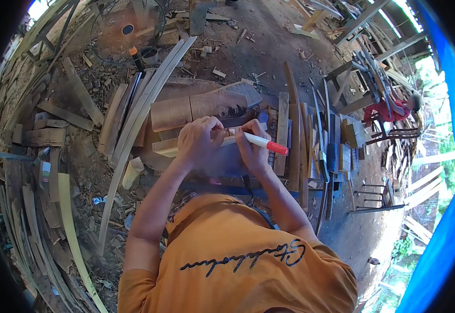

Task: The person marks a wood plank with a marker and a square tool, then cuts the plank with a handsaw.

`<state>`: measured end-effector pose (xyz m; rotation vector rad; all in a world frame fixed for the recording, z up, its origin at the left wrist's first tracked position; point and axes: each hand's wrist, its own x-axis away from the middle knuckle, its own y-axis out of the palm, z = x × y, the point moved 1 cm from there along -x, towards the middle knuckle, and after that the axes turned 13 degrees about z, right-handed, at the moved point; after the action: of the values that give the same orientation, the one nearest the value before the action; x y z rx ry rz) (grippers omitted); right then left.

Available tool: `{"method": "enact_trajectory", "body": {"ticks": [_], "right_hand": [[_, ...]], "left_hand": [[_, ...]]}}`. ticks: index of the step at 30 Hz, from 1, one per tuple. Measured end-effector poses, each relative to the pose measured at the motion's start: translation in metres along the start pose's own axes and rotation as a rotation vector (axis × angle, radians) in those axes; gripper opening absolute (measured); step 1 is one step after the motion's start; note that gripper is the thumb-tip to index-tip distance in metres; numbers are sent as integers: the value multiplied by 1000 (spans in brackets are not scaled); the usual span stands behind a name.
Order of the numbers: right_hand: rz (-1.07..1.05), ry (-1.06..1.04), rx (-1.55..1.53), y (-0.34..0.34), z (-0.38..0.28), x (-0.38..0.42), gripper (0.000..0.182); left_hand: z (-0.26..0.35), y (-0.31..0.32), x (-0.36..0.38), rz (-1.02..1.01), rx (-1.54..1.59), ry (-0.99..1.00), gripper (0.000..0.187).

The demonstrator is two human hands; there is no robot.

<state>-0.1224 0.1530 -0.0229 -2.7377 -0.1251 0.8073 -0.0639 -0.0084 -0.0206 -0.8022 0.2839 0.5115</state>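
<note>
My right hand [253, 147] is closed round a white marker [256, 140] with a red end [278, 148], which points to the right. Just beside it, my left hand [200, 138] has its fingers bent together near the marker's other end, over a narrow light wooden strip [167, 147]. What the left fingers pinch is too small to name. Beyond both hands lie wide brown boards [206, 108] with a dark line across them.
Long curved planks [152, 96] rise at the left of the boards. More planks [293, 141] stand at the right. A round wire fan guard [127, 29] is at the upper left. A person in red [389, 110] sits at the far right.
</note>
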Motion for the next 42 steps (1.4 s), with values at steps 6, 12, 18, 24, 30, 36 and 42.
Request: {"method": "enact_trajectory", "body": {"ticks": [6,12,18,24,30,36,42], "right_hand": [[32,11,-22,-1,-4,-1,15],[67,-29,9,3,-12,-6,16],[19,12,-20,-1,5,4,13],[-33,61,-75,-10,7,12,10],[404,314,-121,-47,18,-3,22],[415,894,-218,-57,72,42,37],[652,1100,-605,-57,91,88,26]], "left_hand": [[-2,1,0,1,16,6,17],[-4,2,1,17,26,30,16],[-4,1,1,-5,18,26,15],[-5,-2,2,-40,15,28,18],[-18,-59,29,-196,-282,-28,39],[-42,-77,84,-71,-142,-193,64],[-111,-40,147,172,579,-1284,60]]}}
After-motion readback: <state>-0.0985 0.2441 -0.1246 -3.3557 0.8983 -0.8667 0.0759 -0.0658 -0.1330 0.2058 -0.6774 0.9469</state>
